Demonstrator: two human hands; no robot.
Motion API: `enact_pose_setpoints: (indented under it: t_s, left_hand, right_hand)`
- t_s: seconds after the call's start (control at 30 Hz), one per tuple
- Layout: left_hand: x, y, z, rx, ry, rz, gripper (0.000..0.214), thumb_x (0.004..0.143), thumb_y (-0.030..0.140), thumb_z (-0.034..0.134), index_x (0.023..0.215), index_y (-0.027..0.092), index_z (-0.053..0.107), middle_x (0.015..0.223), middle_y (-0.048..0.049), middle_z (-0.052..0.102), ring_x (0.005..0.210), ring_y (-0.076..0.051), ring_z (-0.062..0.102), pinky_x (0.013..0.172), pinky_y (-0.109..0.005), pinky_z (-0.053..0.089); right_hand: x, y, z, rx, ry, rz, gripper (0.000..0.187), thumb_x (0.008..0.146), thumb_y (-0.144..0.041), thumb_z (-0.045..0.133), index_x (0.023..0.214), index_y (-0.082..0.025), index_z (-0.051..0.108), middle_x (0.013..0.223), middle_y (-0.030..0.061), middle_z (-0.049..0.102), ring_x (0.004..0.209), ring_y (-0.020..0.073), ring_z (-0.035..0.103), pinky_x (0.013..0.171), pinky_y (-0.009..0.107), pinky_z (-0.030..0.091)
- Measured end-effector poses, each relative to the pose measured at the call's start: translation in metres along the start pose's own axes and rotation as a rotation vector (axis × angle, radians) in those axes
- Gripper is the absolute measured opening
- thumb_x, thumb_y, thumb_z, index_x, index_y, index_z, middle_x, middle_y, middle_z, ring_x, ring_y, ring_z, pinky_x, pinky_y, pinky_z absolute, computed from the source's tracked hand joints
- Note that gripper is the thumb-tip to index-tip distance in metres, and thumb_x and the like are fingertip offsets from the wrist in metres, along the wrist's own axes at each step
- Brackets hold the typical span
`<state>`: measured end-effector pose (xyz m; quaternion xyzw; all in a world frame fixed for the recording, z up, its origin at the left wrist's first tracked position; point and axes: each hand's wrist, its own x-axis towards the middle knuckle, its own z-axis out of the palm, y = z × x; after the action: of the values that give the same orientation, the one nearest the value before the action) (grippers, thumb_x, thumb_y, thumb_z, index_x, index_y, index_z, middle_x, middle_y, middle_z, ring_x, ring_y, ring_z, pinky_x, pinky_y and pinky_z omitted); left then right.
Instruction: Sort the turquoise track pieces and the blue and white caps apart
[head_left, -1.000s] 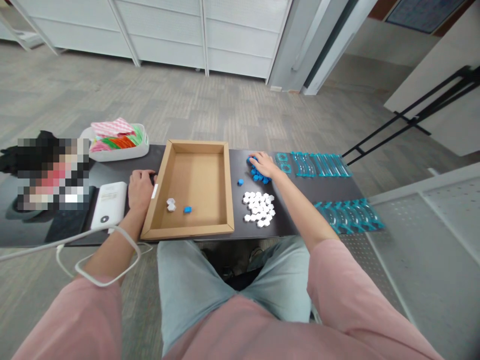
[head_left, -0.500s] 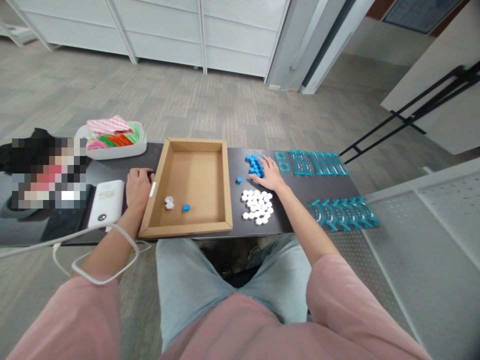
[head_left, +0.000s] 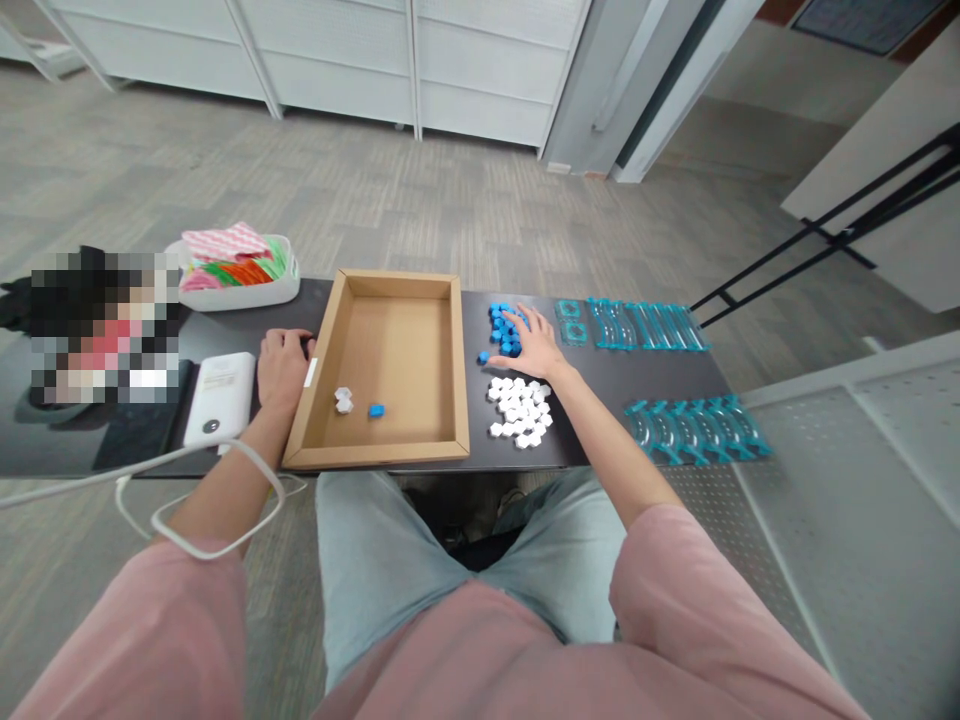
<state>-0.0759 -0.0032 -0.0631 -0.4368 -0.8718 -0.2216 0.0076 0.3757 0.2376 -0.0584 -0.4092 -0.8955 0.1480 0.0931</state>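
My right hand (head_left: 538, 347) is over the right side of a pile of small blue pieces (head_left: 498, 325), fingers spread, partly covering them. Its thumb points at a single blue piece (head_left: 483, 357) at the pile's near left; contact is unclear. Just below lies a pile of white hexagonal pieces (head_left: 519, 410). My left hand (head_left: 282, 366) rests on the table against the left wall of a shallow cardboard box (head_left: 463, 380). Its fingers are curled, and what they hold, if anything, is hidden. Inside the box lie two joined white pieces (head_left: 343, 401) and a blue piece (head_left: 376, 410).
Teal-ended clear parts stand in a back row (head_left: 649, 325) and a front row (head_left: 697, 430) at the right, with small teal squares (head_left: 572, 322) beside. At left are a white power bank (head_left: 220, 398), a looping white cable (head_left: 255, 455) and a white basket (head_left: 240, 297) of colourful items.
My right hand has shifted slightly left relative to the blue pile, its thumb now close to the single blue piece. My left hand stays by the box. The camera view has tilted slightly.
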Motion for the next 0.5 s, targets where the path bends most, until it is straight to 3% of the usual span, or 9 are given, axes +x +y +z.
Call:
enact_pose_setpoints:
  t_s: [0.13, 0.5]
  left_hand:
    - [-0.001, 0.001, -0.001, 0.000, -0.003, -0.003, 0.035, 0.110, 0.026, 0.056, 0.133, 0.015, 0.080, 0.136, -0.0217, 0.067, 0.133, -0.039, 0.064, 0.129, -0.060, 0.055]
    - [0.000, 0.000, -0.003, 0.006, -0.035, 0.008, 0.040, 0.111, 0.030, 0.054, 0.137, 0.012, 0.079, 0.141, -0.0250, 0.066, 0.135, -0.042, 0.063, 0.128, -0.062, 0.054]
  right_hand:
    - [0.008, -0.015, -0.001, -0.035, -0.044, 0.023, 0.132, 0.085, -0.094, 0.087, 0.191, -0.029, 0.043, 0.202, 0.0185, 0.027, 0.186, 0.0594, 0.018, 0.150, 0.081, 0.017]
    - [0.022, -0.023, 0.012, -0.007, 0.004, -0.077, 0.113, 0.094, -0.084, 0.083, 0.185, -0.025, 0.052, 0.199, 0.0205, 0.036, 0.185, 0.0533, 0.027, 0.151, 0.076, 0.021]
